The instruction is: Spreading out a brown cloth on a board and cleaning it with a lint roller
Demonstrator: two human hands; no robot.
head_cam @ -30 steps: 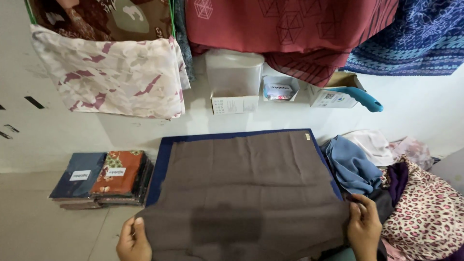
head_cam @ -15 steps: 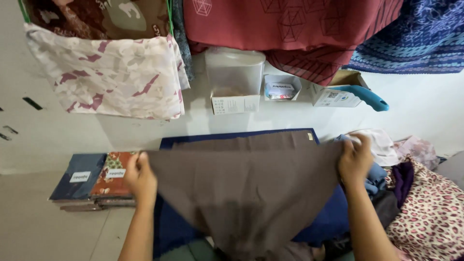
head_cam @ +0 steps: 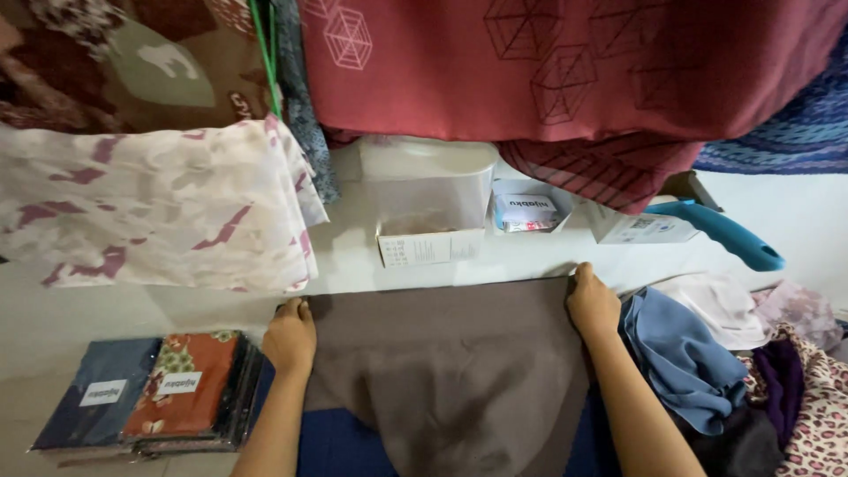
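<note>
A brown-grey cloth (head_cam: 450, 371) lies folded over a dark blue board (head_cam: 331, 446) on the white surface. My left hand (head_cam: 290, 336) grips the cloth's far left corner. My right hand (head_cam: 590, 300) grips its far right corner. Both hands press the folded edge down near the wall, so the cloth's near part hangs in a loose curve toward me.
Left of the board sits a stack of packaged cloths, blue (head_cam: 95, 393) and orange (head_cam: 185, 396). A heap of loose cloths (head_cam: 698, 353) lies at the right. Against the wall stand a white plastic box (head_cam: 428, 181), small cartons (head_cam: 526, 212) and a blue handle (head_cam: 724, 234). Patterned fabrics hang above.
My hands lifted the cloth's near edge from the front of the board and carried it away from me to the far edge, folding the cloth over.
</note>
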